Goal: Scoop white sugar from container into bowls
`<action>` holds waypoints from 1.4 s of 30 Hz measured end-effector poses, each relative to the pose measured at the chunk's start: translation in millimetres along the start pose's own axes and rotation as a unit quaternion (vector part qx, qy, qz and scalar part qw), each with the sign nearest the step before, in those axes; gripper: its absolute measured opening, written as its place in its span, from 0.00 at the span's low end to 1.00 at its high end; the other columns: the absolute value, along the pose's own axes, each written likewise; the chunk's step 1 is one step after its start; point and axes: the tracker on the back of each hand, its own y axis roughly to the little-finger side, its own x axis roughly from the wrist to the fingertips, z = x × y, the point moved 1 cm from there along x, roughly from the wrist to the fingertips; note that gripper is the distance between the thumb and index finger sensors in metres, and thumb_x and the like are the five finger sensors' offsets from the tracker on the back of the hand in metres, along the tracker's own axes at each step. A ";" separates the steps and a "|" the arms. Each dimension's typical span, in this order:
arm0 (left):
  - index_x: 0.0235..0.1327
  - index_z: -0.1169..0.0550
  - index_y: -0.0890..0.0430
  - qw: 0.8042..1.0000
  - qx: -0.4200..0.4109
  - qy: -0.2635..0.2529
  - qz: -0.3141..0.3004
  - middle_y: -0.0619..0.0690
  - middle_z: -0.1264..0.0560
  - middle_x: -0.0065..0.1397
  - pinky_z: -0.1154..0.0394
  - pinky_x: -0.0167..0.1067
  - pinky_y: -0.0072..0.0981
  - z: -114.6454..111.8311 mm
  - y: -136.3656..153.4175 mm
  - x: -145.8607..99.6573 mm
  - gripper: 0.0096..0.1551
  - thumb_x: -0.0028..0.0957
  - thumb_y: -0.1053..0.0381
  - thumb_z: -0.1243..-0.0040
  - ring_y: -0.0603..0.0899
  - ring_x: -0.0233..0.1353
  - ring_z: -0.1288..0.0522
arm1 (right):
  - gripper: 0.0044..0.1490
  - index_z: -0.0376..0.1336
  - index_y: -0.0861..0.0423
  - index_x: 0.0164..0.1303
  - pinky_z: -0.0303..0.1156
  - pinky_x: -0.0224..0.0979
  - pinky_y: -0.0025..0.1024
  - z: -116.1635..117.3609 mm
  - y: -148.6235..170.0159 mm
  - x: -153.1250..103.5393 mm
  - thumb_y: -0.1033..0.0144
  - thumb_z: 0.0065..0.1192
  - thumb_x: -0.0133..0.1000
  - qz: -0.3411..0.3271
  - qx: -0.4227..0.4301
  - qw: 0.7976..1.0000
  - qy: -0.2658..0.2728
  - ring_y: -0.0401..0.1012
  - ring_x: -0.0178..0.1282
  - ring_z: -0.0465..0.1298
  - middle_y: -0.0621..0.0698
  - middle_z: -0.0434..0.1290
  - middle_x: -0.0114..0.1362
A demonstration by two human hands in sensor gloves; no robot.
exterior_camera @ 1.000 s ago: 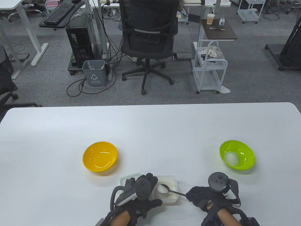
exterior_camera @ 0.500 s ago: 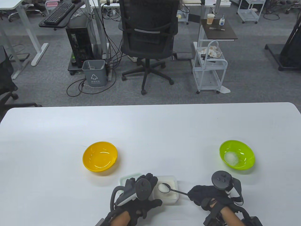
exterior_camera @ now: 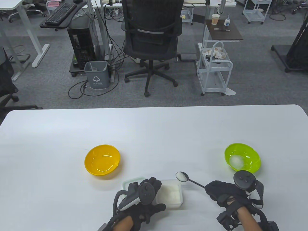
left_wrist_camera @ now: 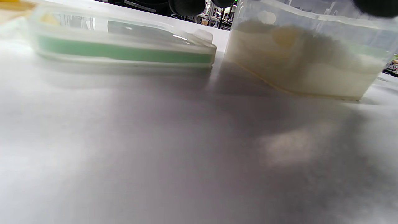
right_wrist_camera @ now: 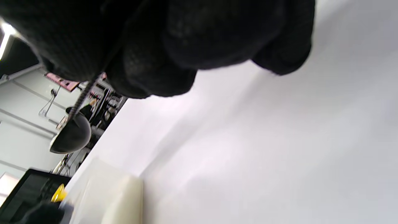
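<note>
Small metal spoon heaped with white sugar is pinched by handle in clenched right hand; bowl held up-left of fingertips, above table, beyond clear square plastic sugar container. Container wall is gripped by left hand fingers. Green plastic bowl sits behind right hand.

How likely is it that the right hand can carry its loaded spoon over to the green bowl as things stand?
Probably yes. The right hand holds the spoon lifted clear of the container, and only bare table lies between it and the green bowl.
</note>
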 end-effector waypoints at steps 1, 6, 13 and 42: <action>0.80 0.54 0.30 1.000 0.000 0.000 0.000 0.34 0.57 0.89 0.57 0.84 0.59 0.0 0.1 0.0 0.57 0.36 0.17 0.51 0.52 0.92 0.51 | 0.21 0.76 0.43 0.49 0.75 0.59 0.44 -6.5 3.4 0.3 0.45 0.68 0.51 0.007 0.005 1.000 0.014 0.42 0.27 0.80 0.52 0.83 0.44; 0.80 0.54 0.30 1.000 0.000 0.000 0.000 0.34 0.57 0.89 0.57 0.83 0.59 0.0 0.0 -0.1 0.57 0.36 0.17 0.51 0.52 0.92 0.51 | 0.22 0.75 0.44 0.50 0.75 0.59 0.44 -31.5 18.4 -0.5 0.45 0.68 0.51 0.037 0.014 0.997 0.073 0.42 0.27 0.80 0.52 0.82 0.45; 0.79 0.54 0.30 1.000 -0.003 0.001 0.000 0.35 0.57 0.89 0.57 0.83 0.59 -0.2 0.3 -0.3 0.57 0.36 0.17 0.51 0.52 0.92 0.51 | 0.22 0.74 0.44 0.52 0.75 0.60 0.44 -56.7 39.5 -2.1 0.46 0.68 0.51 0.085 0.019 0.987 0.135 0.42 0.29 0.80 0.52 0.82 0.47; 0.79 0.55 0.31 1.000 -0.002 0.001 0.000 0.34 0.56 0.89 0.57 0.83 0.58 -0.3 -0.3 -0.9 0.57 0.36 0.17 0.51 0.52 0.92 0.51 | 0.28 0.61 0.42 0.69 0.64 0.75 0.50 -93.6 37.8 -21.0 0.60 0.60 0.56 0.160 -0.345 0.848 0.368 0.46 0.51 0.77 0.52 0.70 0.67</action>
